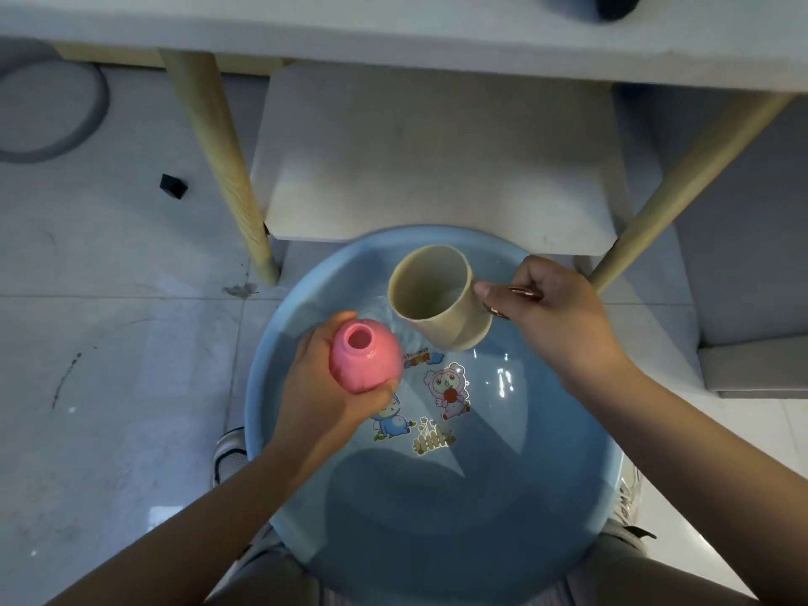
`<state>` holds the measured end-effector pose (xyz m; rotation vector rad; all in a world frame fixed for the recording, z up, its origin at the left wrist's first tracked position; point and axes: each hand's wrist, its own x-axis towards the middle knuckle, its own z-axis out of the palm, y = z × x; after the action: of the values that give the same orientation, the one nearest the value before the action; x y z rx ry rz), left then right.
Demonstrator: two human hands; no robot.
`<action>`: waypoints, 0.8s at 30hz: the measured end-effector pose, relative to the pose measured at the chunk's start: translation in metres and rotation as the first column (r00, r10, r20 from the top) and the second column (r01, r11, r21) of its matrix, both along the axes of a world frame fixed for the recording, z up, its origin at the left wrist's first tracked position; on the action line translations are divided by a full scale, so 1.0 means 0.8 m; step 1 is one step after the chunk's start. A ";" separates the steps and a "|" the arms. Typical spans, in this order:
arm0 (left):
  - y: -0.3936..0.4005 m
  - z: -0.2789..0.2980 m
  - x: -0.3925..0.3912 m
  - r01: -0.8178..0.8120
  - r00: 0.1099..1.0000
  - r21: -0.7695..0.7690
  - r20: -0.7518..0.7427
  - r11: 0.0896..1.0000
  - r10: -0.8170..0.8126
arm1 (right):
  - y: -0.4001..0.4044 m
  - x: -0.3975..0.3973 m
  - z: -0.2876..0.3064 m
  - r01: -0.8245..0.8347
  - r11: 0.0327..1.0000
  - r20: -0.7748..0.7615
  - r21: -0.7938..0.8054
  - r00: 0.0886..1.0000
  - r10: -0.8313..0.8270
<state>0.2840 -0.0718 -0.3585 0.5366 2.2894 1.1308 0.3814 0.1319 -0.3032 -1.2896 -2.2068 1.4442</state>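
Observation:
A round blue basin (280,430) holding water sits on the floor in front of me, with cartoon stickers on its bottom. My left hand (319,387) grips a small pink bottle (365,356) upright over the basin's left side, its open mouth facing up. My right hand (555,312) holds a cream cup (437,299) by its handle, fingers curled round it. The cup is tilted with its mouth toward the bottle and its base low over the water near the basin's far side. A little water shows inside the cup.
A white stool (437,155) stands just beyond the basin under a white table, between two wooden legs (218,159). A grey hose (87,111) and a small black block (173,185) lie on the tiled floor at left. My shoes flank the basin.

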 end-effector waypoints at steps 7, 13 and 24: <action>-0.004 0.101 -0.020 0.140 0.988 0.067 0.052 0.988 -0.144 | 0.008 0.010 0.077 -0.090 0.988 -0.009 -0.125 0.996 0.090; -0.026 0.214 -0.027 0.366 0.930 0.012 0.021 0.930 -0.366 | 0.015 0.034 0.167 -0.253 0.946 0.064 -0.204 0.960 0.271; -0.042 0.399 0.000 0.255 0.955 0.080 -0.175 0.964 -0.239 | 0.004 0.091 0.320 -0.255 0.913 -0.220 -0.320 0.957 0.190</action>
<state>0.2836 -0.1052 -0.0394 0.9601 2.2294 1.1173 0.4543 0.1351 -0.0469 -0.9600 -2.0949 2.0250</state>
